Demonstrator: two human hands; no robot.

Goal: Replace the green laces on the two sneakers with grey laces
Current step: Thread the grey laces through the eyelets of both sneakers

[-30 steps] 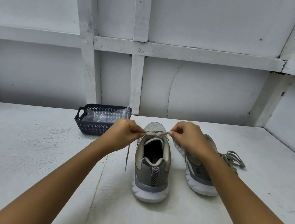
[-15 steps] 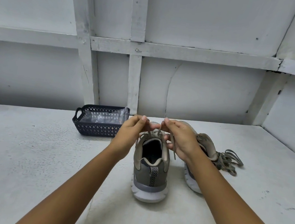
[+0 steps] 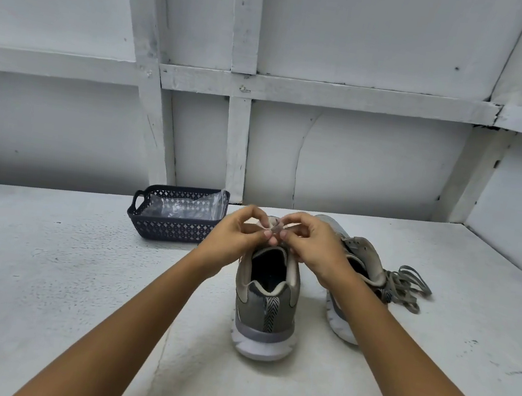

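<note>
Two grey-green sneakers stand on the white table, heels toward me. Over the tongue of the left sneaker [image 3: 265,312] my left hand [image 3: 233,239] and my right hand [image 3: 309,246] meet, each pinching part of the grey lace [image 3: 273,230] between fingertips. The lace is blurred and mostly hidden by my fingers. My right forearm crosses the right sneaker [image 3: 361,262] and hides most of it. A loose pile of greenish laces [image 3: 406,287] lies on the table just right of that sneaker.
A dark blue perforated basket [image 3: 175,227] holding clear plastic wrapping stands at the back left, near the white wall. The table's right edge meets a white side wall.
My hands have come together from a wide pull on both lace ends to a close pinch above the tongue. The hanging lace end at the left is out of sight.
</note>
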